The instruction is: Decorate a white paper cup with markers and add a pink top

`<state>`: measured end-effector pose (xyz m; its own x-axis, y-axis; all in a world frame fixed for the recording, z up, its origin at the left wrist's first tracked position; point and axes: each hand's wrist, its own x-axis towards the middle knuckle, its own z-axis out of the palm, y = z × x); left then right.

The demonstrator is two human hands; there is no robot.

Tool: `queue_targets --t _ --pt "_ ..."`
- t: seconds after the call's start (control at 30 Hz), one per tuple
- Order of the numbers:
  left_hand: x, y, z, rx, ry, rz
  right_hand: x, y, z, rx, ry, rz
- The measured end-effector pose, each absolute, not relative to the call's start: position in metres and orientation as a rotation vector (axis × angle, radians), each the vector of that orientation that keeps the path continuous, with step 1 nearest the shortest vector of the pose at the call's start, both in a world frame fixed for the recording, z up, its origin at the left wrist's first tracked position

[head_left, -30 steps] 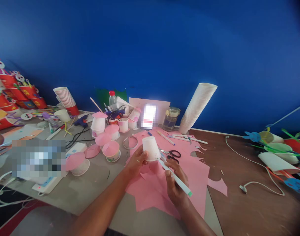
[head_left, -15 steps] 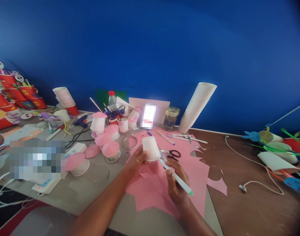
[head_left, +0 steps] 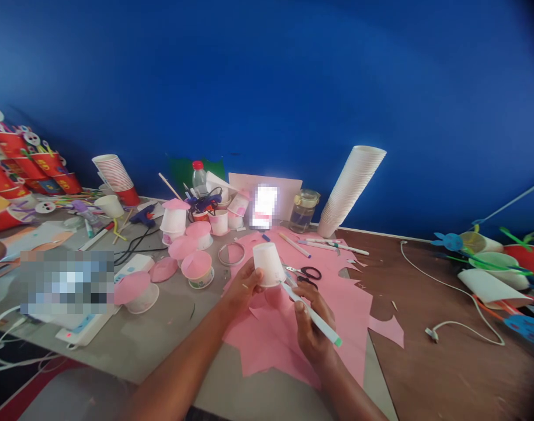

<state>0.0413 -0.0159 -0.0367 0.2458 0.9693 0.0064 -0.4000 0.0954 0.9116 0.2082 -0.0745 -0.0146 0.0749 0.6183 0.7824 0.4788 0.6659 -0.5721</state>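
My left hand (head_left: 245, 286) grips a white paper cup (head_left: 267, 264), turned bottom up, from its left side. In my right hand (head_left: 315, 321) is a white marker (head_left: 320, 325) with a green end pointing back toward me. The marker's tip meets the cup near its lower rim; any mark there is too small to make out. Beneath both hands lies a sheet of pink paper (head_left: 346, 327) with cut, jagged edges. Just behind my right hand are scissors (head_left: 309, 273) with dark handles, lying on the pink paper.
Several cups with pink paper discs (head_left: 197, 265) stand left of my hands. A white power strip (head_left: 87, 321) and cables lie further left. Behind are a glass jar (head_left: 302, 210), a lit phone (head_left: 265, 206) and a leaning stack of paper cups (head_left: 354, 187). Decorated cups (head_left: 495, 263) sit at right.
The marker tip has shifted slightly left along the cup's lower rim, and my right hand moved a little with it. My left hand keeps the cup nearly still.
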Motion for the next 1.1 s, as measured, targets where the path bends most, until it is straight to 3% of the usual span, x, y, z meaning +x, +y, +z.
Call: queue_targets --t 1.1 --pt "0.0431 -0.0194 -0.0306 0.923 0.802 1.163 0.211 -0.0724 -0.0168 -0.954 -1.551 0.133"
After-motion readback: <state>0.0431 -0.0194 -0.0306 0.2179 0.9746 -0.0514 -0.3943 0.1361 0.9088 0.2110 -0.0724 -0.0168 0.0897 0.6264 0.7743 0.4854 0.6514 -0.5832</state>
